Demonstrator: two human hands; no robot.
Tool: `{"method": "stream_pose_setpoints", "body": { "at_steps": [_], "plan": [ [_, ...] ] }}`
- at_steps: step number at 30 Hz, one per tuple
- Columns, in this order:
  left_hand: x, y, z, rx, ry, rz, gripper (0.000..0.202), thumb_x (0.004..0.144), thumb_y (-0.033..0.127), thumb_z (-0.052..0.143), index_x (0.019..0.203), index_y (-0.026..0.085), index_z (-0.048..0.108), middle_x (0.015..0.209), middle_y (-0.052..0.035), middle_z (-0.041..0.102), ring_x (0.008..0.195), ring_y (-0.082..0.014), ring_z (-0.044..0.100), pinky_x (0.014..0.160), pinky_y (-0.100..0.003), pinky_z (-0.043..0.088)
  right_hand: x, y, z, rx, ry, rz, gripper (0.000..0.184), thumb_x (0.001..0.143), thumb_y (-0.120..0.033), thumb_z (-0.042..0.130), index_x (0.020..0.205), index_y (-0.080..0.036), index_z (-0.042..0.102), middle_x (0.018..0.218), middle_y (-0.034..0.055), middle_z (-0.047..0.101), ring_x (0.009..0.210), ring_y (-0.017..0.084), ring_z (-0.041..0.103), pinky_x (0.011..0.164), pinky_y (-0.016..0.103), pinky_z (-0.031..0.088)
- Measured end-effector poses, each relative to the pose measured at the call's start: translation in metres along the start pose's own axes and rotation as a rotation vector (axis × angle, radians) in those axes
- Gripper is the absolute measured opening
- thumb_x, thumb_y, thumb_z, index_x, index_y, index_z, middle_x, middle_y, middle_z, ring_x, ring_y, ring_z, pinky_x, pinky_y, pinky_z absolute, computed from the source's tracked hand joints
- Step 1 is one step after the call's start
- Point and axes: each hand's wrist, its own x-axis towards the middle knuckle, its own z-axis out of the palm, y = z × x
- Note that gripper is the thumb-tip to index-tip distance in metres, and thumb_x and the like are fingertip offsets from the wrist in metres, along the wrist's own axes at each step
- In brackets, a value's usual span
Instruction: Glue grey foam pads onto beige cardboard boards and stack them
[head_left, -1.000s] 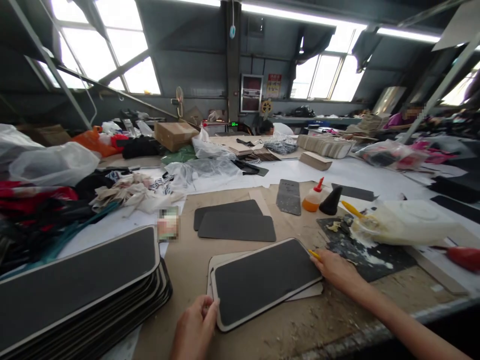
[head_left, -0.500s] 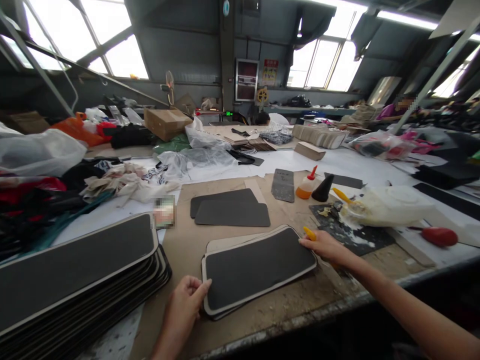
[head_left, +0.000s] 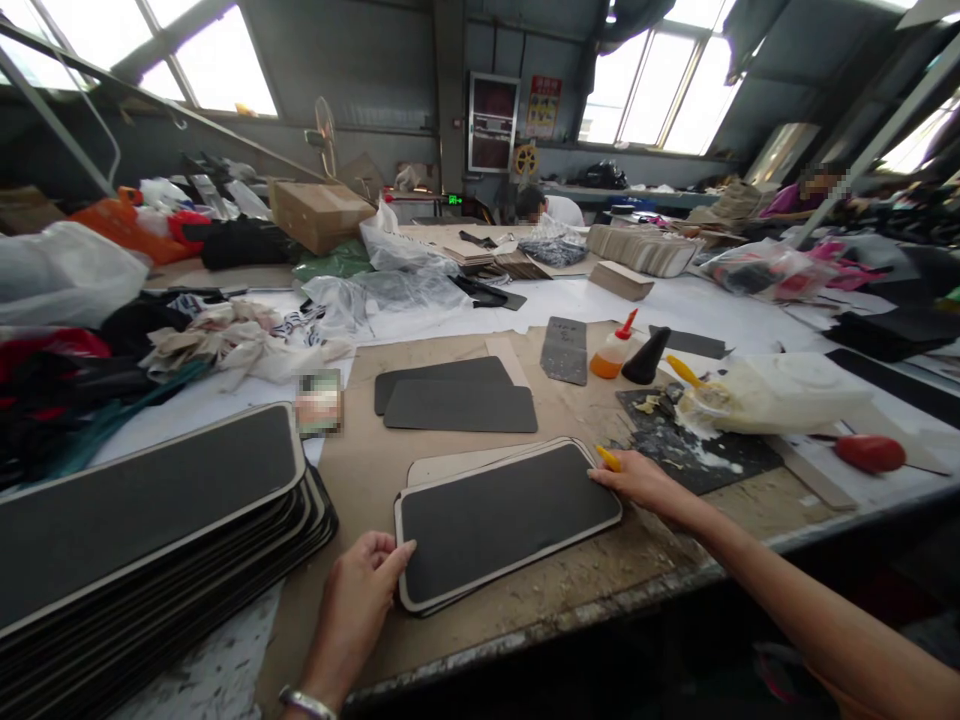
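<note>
A black rounded panel with a pale border (head_left: 510, 520) lies on top of a few similar pale-edged pieces (head_left: 450, 467), fanned slightly out at the back. At its left edge my left hand (head_left: 364, 580) pinches the panel, thumb on top. My right hand (head_left: 637, 480) is closed at the right corner, thumb on the panel, with a yellow handle (head_left: 608, 459) poking out of the fist; the rest of that tool is hidden. Two dark grey boards (head_left: 461, 405) overlap just behind.
On the left rises a stack of long black panels (head_left: 150, 490). To the right are a glue-smeared board (head_left: 697, 450), a white plastic container (head_left: 795, 390), a bottle of orange liquid (head_left: 611, 350), a black cone (head_left: 646, 357) and a red-handled tool (head_left: 870, 453). The table's front edge (head_left: 585, 615) runs close by.
The view has tipped down a little, so everything sits higher in the picture. Both hands keep their places on the panel's ends, and a bracelet now shows on the left wrist.
</note>
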Motion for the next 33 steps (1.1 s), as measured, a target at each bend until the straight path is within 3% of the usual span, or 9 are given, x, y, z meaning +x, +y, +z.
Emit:
{"method": "stream_pose_setpoints", "body": {
  "at_steps": [5,13,26,33],
  "plan": [
    [-0.003,0.008,-0.001,-0.054,-0.011,-0.045,0.052,0.042,0.066,0.065,0.057,0.017,0.053,0.044,0.0016,0.053,0.038,-0.0106,0.043,0.037,-0.022,0.031,0.001,0.005,0.002,-0.048,-0.021,0.003,0.024,0.080,-0.035,0.055,0.064,-0.018,0.056,0.064,0.0012,0.061,0.063,0.016,0.057,0.054,0.022,0.034],
    [-0.004,0.014,-0.016,-0.152,-0.021,-0.099,0.057,0.034,0.067,0.069,0.055,0.018,0.049,0.039,0.0067,0.045,0.034,-0.0073,0.038,0.033,-0.020,0.030,-0.012,-0.004,0.001,-0.210,0.071,-0.092,0.022,0.086,-0.032,0.048,0.084,-0.017,0.063,0.090,0.0093,0.068,0.082,0.020,0.062,0.067,0.023,0.038],
    [-0.003,0.002,-0.023,-0.187,-0.046,-0.161,0.047,0.042,0.058,0.069,0.058,0.018,0.050,0.041,0.0063,0.047,0.038,-0.0087,0.043,0.037,-0.021,0.037,-0.007,-0.030,0.007,-0.160,-0.008,-0.052,0.019,0.085,-0.028,0.049,0.077,-0.015,0.061,0.082,0.0097,0.066,0.079,0.021,0.061,0.066,0.024,0.038],
    [0.001,-0.008,-0.026,-0.177,-0.045,-0.172,0.051,0.037,0.060,0.074,0.058,0.019,0.052,0.041,0.0054,0.048,0.040,-0.0112,0.045,0.035,-0.023,0.037,-0.003,-0.037,-0.003,0.042,-0.088,-0.006,0.021,0.086,-0.024,0.046,0.068,-0.016,0.052,0.059,0.0005,0.052,0.055,0.012,0.051,0.050,0.021,0.035]
  ]
}}
